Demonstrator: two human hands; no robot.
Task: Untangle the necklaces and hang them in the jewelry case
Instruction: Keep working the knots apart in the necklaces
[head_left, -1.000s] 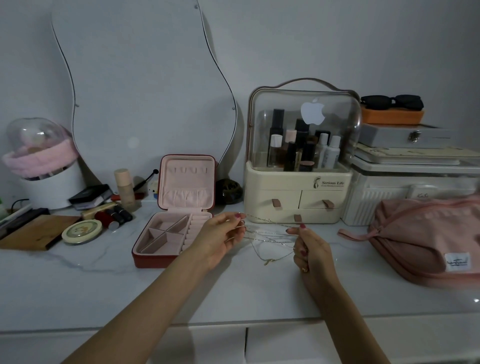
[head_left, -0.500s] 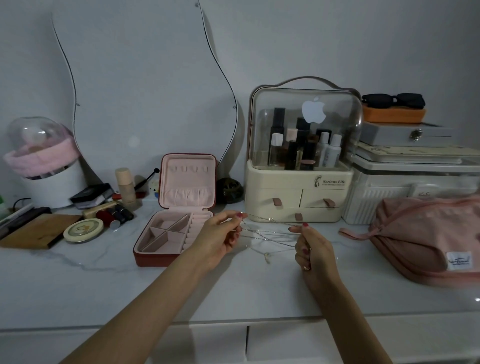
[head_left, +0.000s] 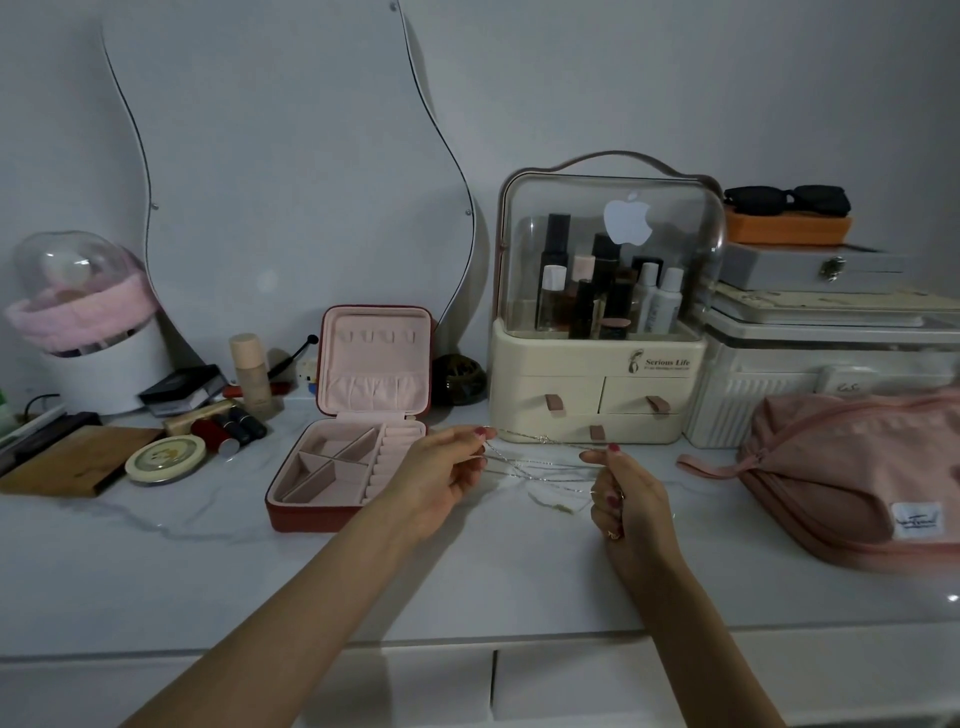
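A white marble-look counter (head_left: 156, 571) runs along a grey wall, crowded with cosmetics. Above it, the left hand (head_left: 441, 478) and right hand (head_left: 626, 499) each pinch fine silver chains (head_left: 535, 462), fingers closed on the strands, which stretch roughly level between them with loops sagging toward the counter. The case (head_left: 353, 431) stands open just left of the left hand, its lid upright with hooks near the top. That hand is nearer, so I'd guess it carries a freed chain across.
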